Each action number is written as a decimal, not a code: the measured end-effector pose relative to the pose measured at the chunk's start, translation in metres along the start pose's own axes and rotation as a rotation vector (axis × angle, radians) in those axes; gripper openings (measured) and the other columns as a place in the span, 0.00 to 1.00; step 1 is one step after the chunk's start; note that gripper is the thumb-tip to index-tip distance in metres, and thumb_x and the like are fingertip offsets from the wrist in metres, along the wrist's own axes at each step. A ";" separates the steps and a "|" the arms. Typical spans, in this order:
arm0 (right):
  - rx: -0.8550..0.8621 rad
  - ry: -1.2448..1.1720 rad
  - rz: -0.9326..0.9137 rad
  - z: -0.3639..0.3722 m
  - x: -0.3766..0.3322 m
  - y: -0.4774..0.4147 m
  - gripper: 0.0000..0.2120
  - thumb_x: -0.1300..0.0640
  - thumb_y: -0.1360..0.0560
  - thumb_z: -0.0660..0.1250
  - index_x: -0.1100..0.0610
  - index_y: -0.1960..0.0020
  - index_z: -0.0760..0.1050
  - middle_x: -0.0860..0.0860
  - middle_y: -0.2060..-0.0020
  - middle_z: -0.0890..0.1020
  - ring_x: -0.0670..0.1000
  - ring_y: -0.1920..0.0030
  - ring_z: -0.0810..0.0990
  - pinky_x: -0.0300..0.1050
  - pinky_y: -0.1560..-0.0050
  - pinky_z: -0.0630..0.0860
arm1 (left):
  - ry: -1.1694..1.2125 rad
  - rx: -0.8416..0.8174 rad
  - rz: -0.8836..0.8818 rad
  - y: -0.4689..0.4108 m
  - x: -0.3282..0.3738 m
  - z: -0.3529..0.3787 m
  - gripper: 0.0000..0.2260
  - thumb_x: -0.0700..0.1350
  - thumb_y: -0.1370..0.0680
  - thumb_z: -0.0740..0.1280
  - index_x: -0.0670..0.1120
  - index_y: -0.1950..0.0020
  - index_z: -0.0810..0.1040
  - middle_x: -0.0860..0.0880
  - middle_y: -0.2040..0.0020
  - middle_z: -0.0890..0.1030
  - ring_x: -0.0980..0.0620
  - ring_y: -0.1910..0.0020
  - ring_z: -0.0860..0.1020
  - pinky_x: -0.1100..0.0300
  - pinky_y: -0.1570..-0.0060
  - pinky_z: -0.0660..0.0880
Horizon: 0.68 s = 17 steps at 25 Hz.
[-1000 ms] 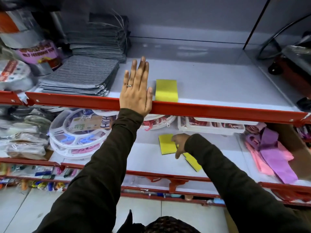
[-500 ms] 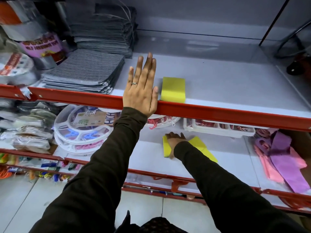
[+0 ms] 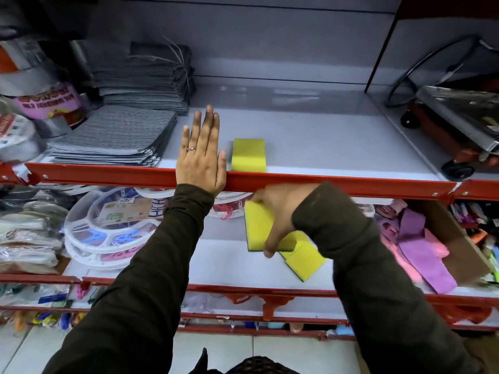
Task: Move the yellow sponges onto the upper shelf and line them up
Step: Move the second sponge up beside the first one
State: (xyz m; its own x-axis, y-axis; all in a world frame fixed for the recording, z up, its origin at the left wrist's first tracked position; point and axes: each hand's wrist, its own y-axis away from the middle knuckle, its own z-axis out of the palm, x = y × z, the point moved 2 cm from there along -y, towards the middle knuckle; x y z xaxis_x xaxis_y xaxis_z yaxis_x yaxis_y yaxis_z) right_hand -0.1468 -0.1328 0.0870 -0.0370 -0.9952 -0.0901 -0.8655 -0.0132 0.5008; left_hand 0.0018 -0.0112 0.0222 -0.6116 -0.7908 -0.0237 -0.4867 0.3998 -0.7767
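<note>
One yellow sponge lies on the upper shelf just behind its red front rail. My left hand rests flat and open on that shelf, a little left of the sponge and apart from it. My right hand grips a second yellow sponge, lifted above the lower shelf and just under the red rail. A third yellow sponge with a dark underside lies on the lower shelf below it, partly hidden by my right sleeve.
Stacks of grey striped cloths fill the upper shelf's left side. A red wheeled trolley stands at its right. On the lower shelf are round white peg hangers to the left and pink and purple cloths to the right.
My right hand has closed on a sponge on the lower shelf and raised it toward the red rail. My left hand has stayed flat on the upper shelf.
</note>
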 end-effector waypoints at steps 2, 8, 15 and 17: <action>0.157 -0.033 0.005 -0.036 0.004 0.036 0.49 0.42 0.42 0.81 0.53 0.27 0.65 0.51 0.32 0.74 0.55 0.33 0.74 0.47 0.33 0.72 | 0.002 0.014 0.001 0.000 -0.001 0.000 0.30 0.48 0.19 0.50 0.38 0.18 0.53 0.40 0.18 0.55 0.43 0.18 0.49 0.53 0.20 0.37; 0.346 0.010 0.230 -0.088 0.059 -0.016 0.52 0.42 0.41 0.81 0.59 0.25 0.61 0.58 0.28 0.69 0.60 0.29 0.71 0.54 0.31 0.71 | 0.006 0.014 -0.004 -0.001 -0.002 0.002 0.30 0.49 0.19 0.49 0.39 0.18 0.53 0.40 0.18 0.55 0.48 0.19 0.43 0.52 0.20 0.37; 0.160 -0.007 0.231 -0.078 0.082 -0.070 0.58 0.46 0.37 0.79 0.51 0.20 0.44 0.54 0.22 0.62 0.58 0.26 0.68 0.53 0.29 0.70 | 0.021 0.040 0.001 -0.001 -0.002 0.002 0.30 0.48 0.20 0.51 0.38 0.19 0.54 0.40 0.18 0.56 0.47 0.19 0.46 0.53 0.20 0.37; 0.212 -0.072 0.198 -0.081 0.084 -0.061 0.59 0.47 0.38 0.80 0.50 0.20 0.45 0.54 0.22 0.62 0.57 0.25 0.67 0.53 0.28 0.69 | 0.023 0.036 -0.001 -0.001 -0.002 0.002 0.30 0.48 0.20 0.51 0.38 0.19 0.54 0.40 0.18 0.56 0.47 0.19 0.46 0.53 0.20 0.37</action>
State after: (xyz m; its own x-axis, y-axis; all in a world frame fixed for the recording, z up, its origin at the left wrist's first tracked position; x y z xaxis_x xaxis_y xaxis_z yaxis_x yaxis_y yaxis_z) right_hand -0.0568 -0.2233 0.1192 -0.2440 -0.9670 -0.0734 -0.9228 0.2083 0.3241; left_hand 0.0045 -0.0110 0.0216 -0.6252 -0.7805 -0.0088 -0.4649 0.3813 -0.7991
